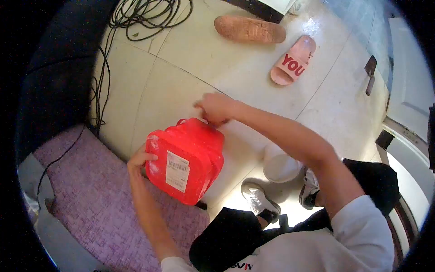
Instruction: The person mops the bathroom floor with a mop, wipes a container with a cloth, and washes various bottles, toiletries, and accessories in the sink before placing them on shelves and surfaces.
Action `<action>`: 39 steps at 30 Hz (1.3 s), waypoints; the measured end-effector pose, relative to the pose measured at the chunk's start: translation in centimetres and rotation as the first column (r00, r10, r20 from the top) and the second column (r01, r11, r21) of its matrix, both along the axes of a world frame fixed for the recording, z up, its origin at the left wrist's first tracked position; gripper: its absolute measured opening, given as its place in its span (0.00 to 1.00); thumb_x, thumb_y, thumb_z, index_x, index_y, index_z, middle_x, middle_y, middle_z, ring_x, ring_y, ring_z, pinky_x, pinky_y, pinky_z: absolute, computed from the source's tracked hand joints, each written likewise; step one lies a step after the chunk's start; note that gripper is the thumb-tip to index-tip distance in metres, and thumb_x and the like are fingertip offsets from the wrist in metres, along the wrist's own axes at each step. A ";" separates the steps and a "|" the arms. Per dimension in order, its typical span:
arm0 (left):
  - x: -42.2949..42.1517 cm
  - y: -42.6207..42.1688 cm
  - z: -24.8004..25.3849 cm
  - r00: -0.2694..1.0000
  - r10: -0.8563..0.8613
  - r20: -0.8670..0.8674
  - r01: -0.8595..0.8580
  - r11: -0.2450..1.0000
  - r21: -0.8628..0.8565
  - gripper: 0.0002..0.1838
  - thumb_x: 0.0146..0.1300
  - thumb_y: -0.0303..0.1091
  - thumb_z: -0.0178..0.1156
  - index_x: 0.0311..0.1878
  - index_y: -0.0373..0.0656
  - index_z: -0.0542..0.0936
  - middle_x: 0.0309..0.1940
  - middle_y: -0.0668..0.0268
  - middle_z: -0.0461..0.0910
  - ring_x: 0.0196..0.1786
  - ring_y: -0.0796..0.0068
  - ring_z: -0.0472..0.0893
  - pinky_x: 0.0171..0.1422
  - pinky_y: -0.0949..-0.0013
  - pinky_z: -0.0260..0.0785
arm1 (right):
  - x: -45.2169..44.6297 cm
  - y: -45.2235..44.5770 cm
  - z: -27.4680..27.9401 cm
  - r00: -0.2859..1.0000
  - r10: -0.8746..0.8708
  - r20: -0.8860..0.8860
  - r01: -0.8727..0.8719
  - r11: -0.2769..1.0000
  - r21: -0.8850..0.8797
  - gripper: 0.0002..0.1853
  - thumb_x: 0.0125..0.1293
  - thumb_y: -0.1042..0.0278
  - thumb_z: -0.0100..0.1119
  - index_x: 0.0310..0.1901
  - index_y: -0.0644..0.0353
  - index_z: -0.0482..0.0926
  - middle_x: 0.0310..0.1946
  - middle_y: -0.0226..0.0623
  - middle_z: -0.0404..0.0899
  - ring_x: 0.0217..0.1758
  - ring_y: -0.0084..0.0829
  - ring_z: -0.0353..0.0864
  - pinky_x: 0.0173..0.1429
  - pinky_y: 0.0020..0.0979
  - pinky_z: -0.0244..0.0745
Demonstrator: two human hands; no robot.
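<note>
I have the red plastic container tipped over in front of me, above the meeting of the tiled floor and the purple patterned mat. Its broad flat face, smudged with white along one side, is turned up towards my head camera and carries a white barcode label.

My left hand grips the container's left edge, the fingertips pinching its rim where they show; the rest of their hold is hidden from me. My right hand is at the far end, beside the narrower part, with its fingers curled. It is blurred, so I can't tell whether they press on the plastic or pinch anything.

Near my sneakers, a round white bucket stands on the tiles. Farther out I see a pink slide sandal marked "YOU" and, just beside it, an overturned slipper, sole up. A trowel lies over to the right, near a white panel, and black cable is coiled at the upper left.
</note>
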State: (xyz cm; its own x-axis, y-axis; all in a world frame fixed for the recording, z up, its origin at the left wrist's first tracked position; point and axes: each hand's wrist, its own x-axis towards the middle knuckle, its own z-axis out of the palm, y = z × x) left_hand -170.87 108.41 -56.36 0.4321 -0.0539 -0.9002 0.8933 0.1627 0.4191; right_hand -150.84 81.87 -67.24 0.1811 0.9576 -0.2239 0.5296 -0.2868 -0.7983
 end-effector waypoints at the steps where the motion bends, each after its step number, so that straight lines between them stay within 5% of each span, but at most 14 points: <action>1: 0.2 -0.5 0.2 1.000 0.001 -0.004 -0.001 0.999 -0.032 0.41 0.39 0.27 0.67 0.62 0.38 0.64 0.57 0.63 0.71 0.58 0.68 0.71 0.63 0.63 0.63 | 0.0 1.4 -0.7 0.966 -0.248 -0.079 0.260 0.919 0.296 0.10 0.55 0.65 0.53 0.33 0.60 0.80 0.34 0.49 0.78 0.40 0.46 0.77 0.43 0.41 0.73; 5: -0.8 -1.2 0.6 0.999 0.028 -0.046 -0.025 0.998 0.063 0.41 0.39 0.27 0.66 0.62 0.38 0.64 0.56 0.63 0.72 0.57 0.68 0.72 0.63 0.63 0.63 | -4.1 4.3 -3.5 0.910 -0.291 -0.295 0.376 0.881 0.288 0.11 0.55 0.65 0.53 0.35 0.59 0.80 0.35 0.48 0.76 0.43 0.44 0.75 0.46 0.40 0.72; 7: -2.1 -1.8 1.1 0.991 0.131 0.001 -0.131 0.987 0.090 0.40 0.41 0.28 0.65 0.63 0.39 0.63 0.53 0.63 0.74 0.55 0.66 0.73 0.62 0.62 0.64 | -5.9 1.3 -3.9 0.950 -0.291 -0.114 0.301 0.950 0.079 0.11 0.53 0.67 0.53 0.36 0.59 0.81 0.34 0.48 0.78 0.40 0.45 0.77 0.43 0.41 0.73; 11: -8.2 -2.5 -0.3 0.918 0.397 0.024 -0.396 0.909 0.129 0.38 0.43 0.29 0.65 0.62 0.39 0.63 0.51 0.64 0.75 0.53 0.66 0.75 0.59 0.62 0.67 | -5.6 -5.2 0.0 0.968 -0.113 -0.225 0.018 0.922 -0.386 0.11 0.51 0.70 0.53 0.34 0.63 0.81 0.25 0.44 0.80 0.23 0.40 0.77 0.26 0.38 0.72; 12: -9.9 -2.9 -0.6 0.892 0.451 -0.022 -0.444 0.885 0.135 0.36 0.45 0.29 0.64 0.61 0.39 0.64 0.51 0.64 0.75 0.52 0.66 0.75 0.57 0.63 0.69 | -5.6 -7.0 1.6 0.592 -0.491 -0.639 0.261 0.867 -0.425 0.12 0.54 0.66 0.54 0.36 0.63 0.81 0.23 0.39 0.79 0.22 0.34 0.77 0.23 0.33 0.70; 13: -11.0 -3.2 -0.1 0.863 0.500 -0.067 -0.487 0.861 0.146 0.34 0.46 0.29 0.63 0.60 0.40 0.65 0.51 0.64 0.75 0.52 0.66 0.75 0.56 0.63 0.70 | -5.6 -8.4 3.5 -0.061 -0.609 -0.791 0.403 0.710 -0.578 0.13 0.57 0.62 0.54 0.38 0.62 0.81 0.21 0.35 0.78 0.21 0.28 0.76 0.20 0.29 0.68; 15: -10.7 -5.4 1.6 0.866 0.497 -0.061 -0.474 0.853 0.221 0.31 0.49 0.29 0.62 0.59 0.40 0.65 0.51 0.63 0.75 0.50 0.67 0.76 0.53 0.63 0.72 | -7.9 -10.7 6.8 -0.179 -0.646 -0.742 0.353 0.662 -0.661 0.19 0.55 0.56 0.58 0.41 0.63 0.79 0.23 0.36 0.79 0.25 0.30 0.79 0.27 0.31 0.72; 19: -11.1 -8.4 2.2 0.832 0.555 -0.013 -0.551 0.828 0.102 0.27 0.53 0.27 0.61 0.57 0.40 0.66 0.51 0.62 0.75 0.50 0.68 0.76 0.51 0.64 0.72 | -16.7 -10.5 11.6 0.394 -0.803 -0.448 0.476 0.595 -0.648 0.42 0.41 0.40 0.68 0.52 0.67 0.71 0.44 0.53 0.78 0.48 0.45 0.78 0.53 0.38 0.72; 23: -10.7 -9.2 3.4 0.896 0.438 0.074 -0.443 0.875 0.196 0.25 0.53 0.27 0.60 0.56 0.40 0.67 0.43 0.63 0.78 0.43 0.69 0.79 0.46 0.66 0.74 | -21.2 -7.6 12.6 0.266 -0.828 -0.494 0.644 0.534 -0.548 0.39 0.44 0.53 0.72 0.54 0.70 0.66 0.45 0.47 0.78 0.49 0.35 0.78 0.52 0.33 0.73; 24: -10.5 -9.0 3.7 0.942 0.329 0.073 -0.336 0.908 0.250 0.24 0.54 0.27 0.60 0.55 0.39 0.68 0.41 0.64 0.79 0.40 0.70 0.80 0.44 0.67 0.74 | -21.6 -7.4 12.0 0.207 -0.846 -0.492 0.685 0.484 -0.544 0.41 0.40 0.45 0.70 0.52 0.66 0.69 0.44 0.55 0.76 0.50 0.48 0.77 0.53 0.40 0.71; 28: -9.5 -8.5 3.5 0.961 0.267 0.076 -0.277 0.910 0.308 0.23 0.54 0.29 0.59 0.54 0.39 0.70 0.36 0.65 0.80 0.34 0.71 0.80 0.40 0.70 0.74 | -20.4 -8.2 13.1 0.292 -0.808 -0.512 0.605 0.571 -0.555 0.39 0.41 0.50 0.70 0.52 0.67 0.69 0.45 0.54 0.76 0.51 0.48 0.76 0.55 0.40 0.71; 30: -10.3 -8.6 5.4 0.962 0.267 0.054 -0.272 0.922 0.276 0.25 0.57 0.35 0.59 0.58 0.38 0.68 0.44 0.61 0.78 0.42 0.69 0.79 0.47 0.67 0.73 | -19.2 -9.3 15.2 0.283 -0.766 -0.577 0.652 0.595 -0.470 0.39 0.42 0.52 0.70 0.53 0.69 0.67 0.46 0.54 0.76 0.52 0.48 0.75 0.56 0.39 0.70; 33: -5.6 -12.1 14.2 0.828 0.560 0.008 -0.559 0.824 0.091 0.29 0.61 0.40 0.56 0.63 0.38 0.63 0.54 0.58 0.73 0.53 0.67 0.75 0.56 0.64 0.68 | -16.7 -11.9 20.6 0.327 -0.728 -0.603 0.545 0.666 -0.509 0.40 0.44 0.51 0.71 0.56 0.66 0.67 0.47 0.48 0.77 0.51 0.41 0.77 0.56 0.35 0.69; 39: 2.7 -22.3 34.0 0.842 0.484 0.238 -0.500 0.866 0.010 0.29 0.65 0.42 0.52 0.65 0.37 0.60 0.61 0.58 0.66 0.61 0.66 0.68 0.65 0.63 0.60 | -7.0 -21.1 38.8 0.204 -0.699 -0.685 0.453 0.688 -0.567 0.40 0.42 0.53 0.73 0.54 0.69 0.68 0.45 0.45 0.78 0.49 0.33 0.76 0.55 0.31 0.68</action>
